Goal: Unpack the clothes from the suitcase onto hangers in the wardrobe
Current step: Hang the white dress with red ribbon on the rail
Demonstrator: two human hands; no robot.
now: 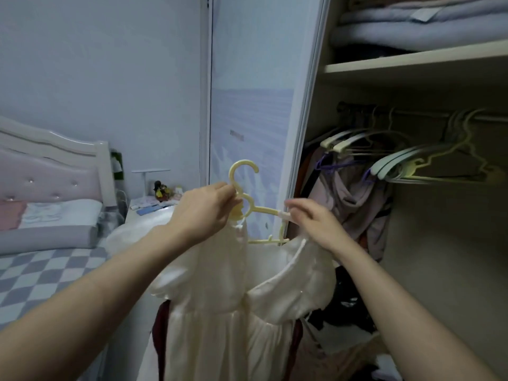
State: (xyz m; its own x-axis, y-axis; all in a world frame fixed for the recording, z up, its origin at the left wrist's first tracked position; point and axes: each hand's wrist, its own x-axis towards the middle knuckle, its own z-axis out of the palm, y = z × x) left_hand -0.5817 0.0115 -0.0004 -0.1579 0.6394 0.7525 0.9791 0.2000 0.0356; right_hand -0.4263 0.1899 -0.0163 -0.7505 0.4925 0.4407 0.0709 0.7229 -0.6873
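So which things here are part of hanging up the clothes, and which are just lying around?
For the job: white dress, yellow hanger, left hand, right hand, wardrobe rail, empty hangers.
Lying about: bed, bedside table clutter, folded blankets.

A white wooden bed headboard with a pink tufted panel (49,163) stands at the left. A grey-and-white checked bedsheet (41,273) covers the mattress, with a folded grey pillow (46,235) near the headboard. A white bedside table (149,206) beside the bed carries a white T-shaped stand (149,178) and small figurines (162,191). Folded lavender blankets (412,26) lie on the top shelf at upper right.
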